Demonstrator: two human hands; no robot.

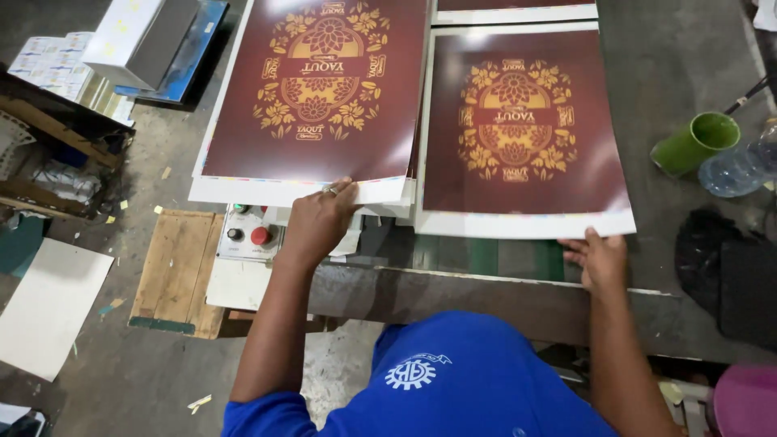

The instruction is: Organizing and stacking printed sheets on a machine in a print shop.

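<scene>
**Hands on two printed sheets at the desk edge**

The left hand (317, 222) rests at centre frame on the lower white margin of the left printed sheet (316, 97), fingers spread flat on top and a ring visible; whether the thumb grips underneath cannot be told. This maroon sheet with a gold floral design lies on a stack, in the upper centre of the frame.

The right hand (597, 257), lower right of centre, holds the lower right corner of the right printed sheet (522, 129), fingers under the white edge. That sheet lies just beside the first, on the dark desk (647, 89).

Below the left sheet sits a control box (249, 235) with a red button. A green cup (694, 142) and a clear plastic bottle (740, 166) lie at the right edge. A wooden pallet (174, 271) rests on the floor, lower left.
</scene>
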